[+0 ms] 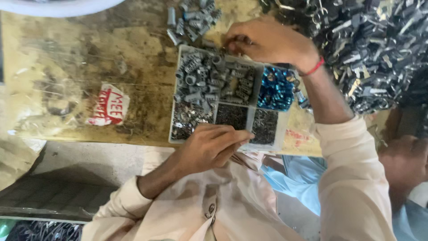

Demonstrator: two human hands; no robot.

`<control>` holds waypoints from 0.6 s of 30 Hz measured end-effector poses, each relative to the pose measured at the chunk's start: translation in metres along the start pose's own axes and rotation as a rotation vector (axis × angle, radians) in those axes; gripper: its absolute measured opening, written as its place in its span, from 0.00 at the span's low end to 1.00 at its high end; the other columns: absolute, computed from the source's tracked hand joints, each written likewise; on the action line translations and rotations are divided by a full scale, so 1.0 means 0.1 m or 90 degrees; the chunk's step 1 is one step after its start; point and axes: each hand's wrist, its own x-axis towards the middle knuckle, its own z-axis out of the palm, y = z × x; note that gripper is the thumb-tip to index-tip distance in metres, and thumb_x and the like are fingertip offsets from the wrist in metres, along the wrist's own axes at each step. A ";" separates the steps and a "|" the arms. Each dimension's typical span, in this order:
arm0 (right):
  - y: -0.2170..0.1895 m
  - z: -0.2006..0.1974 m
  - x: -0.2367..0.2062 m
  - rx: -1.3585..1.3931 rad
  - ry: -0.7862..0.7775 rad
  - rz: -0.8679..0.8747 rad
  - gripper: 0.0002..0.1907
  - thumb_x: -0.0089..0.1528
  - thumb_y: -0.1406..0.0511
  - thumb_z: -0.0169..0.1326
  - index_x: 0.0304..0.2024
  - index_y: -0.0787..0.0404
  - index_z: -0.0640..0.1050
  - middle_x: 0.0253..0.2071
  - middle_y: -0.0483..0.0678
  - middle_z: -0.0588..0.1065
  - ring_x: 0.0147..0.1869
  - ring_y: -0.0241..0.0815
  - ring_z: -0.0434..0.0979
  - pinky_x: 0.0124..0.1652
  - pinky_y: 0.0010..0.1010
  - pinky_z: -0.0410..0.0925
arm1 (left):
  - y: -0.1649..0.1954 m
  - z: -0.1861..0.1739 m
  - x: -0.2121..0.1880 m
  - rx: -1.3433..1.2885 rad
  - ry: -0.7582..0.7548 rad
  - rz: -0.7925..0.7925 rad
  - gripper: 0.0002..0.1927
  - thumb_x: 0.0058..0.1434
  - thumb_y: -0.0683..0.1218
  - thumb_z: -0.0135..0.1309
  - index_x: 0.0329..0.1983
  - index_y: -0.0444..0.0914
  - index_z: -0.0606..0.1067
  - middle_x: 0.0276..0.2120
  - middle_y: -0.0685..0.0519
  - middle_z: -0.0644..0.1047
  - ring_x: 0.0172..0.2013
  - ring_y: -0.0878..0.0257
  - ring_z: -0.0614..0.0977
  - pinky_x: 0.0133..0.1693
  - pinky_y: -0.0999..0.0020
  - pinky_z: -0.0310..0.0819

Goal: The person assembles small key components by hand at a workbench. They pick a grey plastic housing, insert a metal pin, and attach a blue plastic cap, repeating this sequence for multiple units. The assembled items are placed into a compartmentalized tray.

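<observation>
A divided tray [281,134] sits on a worn wooden bench [133,67], and everything here is best placed against that tray. Its far compartments are well stocked with grey metal cylinders [209,78], one corner compartment holds shiny blue parts [275,89], and the near compartments hold fine dark bits [232,116] (too small to tell what kind).

The left hand [209,145] rests at the tray's near edge, fingers drawn together as if pinching something small; whether anything is actually between the fingertips cannot be told. The right hand [267,42] is at the tray's far edge, fingers curled down onto a cylinder just at the rim, apparently gripping it, though the hold itself is hidden by the knuckles. The two hands are well apart, one on each side of the tray.

Beyond the tray's far edge a handful of loose cylinders [191,18] lies on the bench, and off to the tray's right a large heap of dark metal pieces [374,49] covers the bench.

Judging by this, the work looks well short of finished: the compartments are still full and the heap of pieces beside the tray is big, with no finished items that can be picked out with certainty.
</observation>
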 end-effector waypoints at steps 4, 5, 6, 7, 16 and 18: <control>0.08 0.02 0.07 0.060 -0.006 -0.088 0.12 0.67 0.66 0.52 0.52 0.59 0.79 0.46 0.53 0.81 0.49 0.51 0.82 0.47 0.42 0.71 | 0.07 -0.02 0.04 0.018 0.021 -0.021 0.15 0.66 0.38 0.60 0.55 0.39 0.75 0.36 0.52 0.82 0.34 0.59 0.85 0.36 0.64 0.80; 0.11 0.04 0.08 0.071 0.008 -0.101 0.12 0.66 0.67 0.52 0.52 0.59 0.79 0.46 0.53 0.81 0.49 0.50 0.82 0.47 0.42 0.71 | 0.07 -0.02 0.06 0.016 0.018 -0.021 0.15 0.66 0.38 0.60 0.55 0.39 0.75 0.37 0.52 0.82 0.34 0.59 0.85 0.35 0.64 0.80; 0.13 0.06 0.08 0.082 0.023 -0.111 0.12 0.66 0.67 0.51 0.51 0.59 0.79 0.46 0.53 0.81 0.49 0.50 0.82 0.48 0.41 0.71 | 0.06 -0.02 0.07 0.011 0.013 -0.021 0.15 0.66 0.38 0.60 0.55 0.39 0.75 0.37 0.52 0.82 0.34 0.59 0.85 0.35 0.64 0.80; 0.16 0.07 0.08 0.074 0.014 -0.092 0.11 0.65 0.65 0.53 0.49 0.59 0.79 0.44 0.52 0.81 0.47 0.49 0.83 0.46 0.41 0.72 | 0.06 -0.02 0.07 0.007 0.006 -0.022 0.15 0.66 0.38 0.60 0.55 0.39 0.75 0.36 0.52 0.82 0.34 0.58 0.85 0.35 0.63 0.80; 0.23 0.14 -0.03 0.000 0.084 -0.068 0.08 0.62 0.66 0.60 0.44 0.60 0.79 0.38 0.52 0.81 0.42 0.54 0.82 0.40 0.44 0.71 | 0.08 -0.03 0.05 0.023 -0.011 -0.041 0.17 0.64 0.38 0.60 0.56 0.38 0.75 0.38 0.52 0.81 0.36 0.57 0.85 0.37 0.62 0.79; 0.31 0.24 -0.01 -0.045 0.105 -0.091 0.06 0.62 0.69 0.60 0.42 0.60 0.81 0.38 0.54 0.81 0.43 0.56 0.82 0.41 0.45 0.71 | 0.07 -0.03 0.05 0.028 -0.018 -0.041 0.18 0.62 0.37 0.60 0.56 0.38 0.75 0.37 0.52 0.81 0.36 0.56 0.85 0.38 0.62 0.79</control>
